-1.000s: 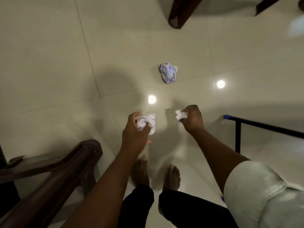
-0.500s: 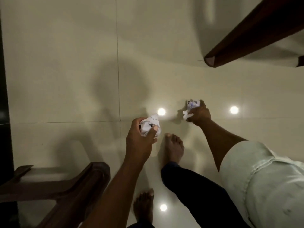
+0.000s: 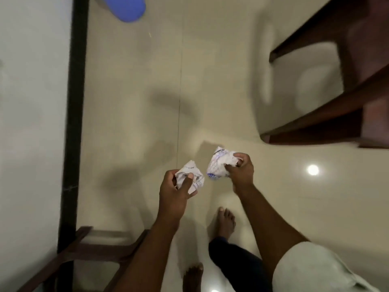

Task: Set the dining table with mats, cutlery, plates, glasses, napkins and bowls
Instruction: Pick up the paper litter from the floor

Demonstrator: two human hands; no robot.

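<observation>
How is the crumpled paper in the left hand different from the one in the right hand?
The wad in the left hand, the left paper wad, looks smaller and shows dark print. The right paper wad, in the right hand, looks bulkier, has bluish marks and sits higher in view. Both are white, crumpled and gripped above the tiled floor.

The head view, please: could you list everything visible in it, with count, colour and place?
paper wads: two, white with blue print, one in each hand
floor: one, cream glossy tile, throughout
black strip: one, black, upright at left
blue object: one, blue, top left, blurred
wooden furniture: one, dark brown, upper right
wooden frame: one, dark brown, bottom left
left hand: grips one wad
right hand: grips the other
feet: two, bare, bottom centre
</observation>
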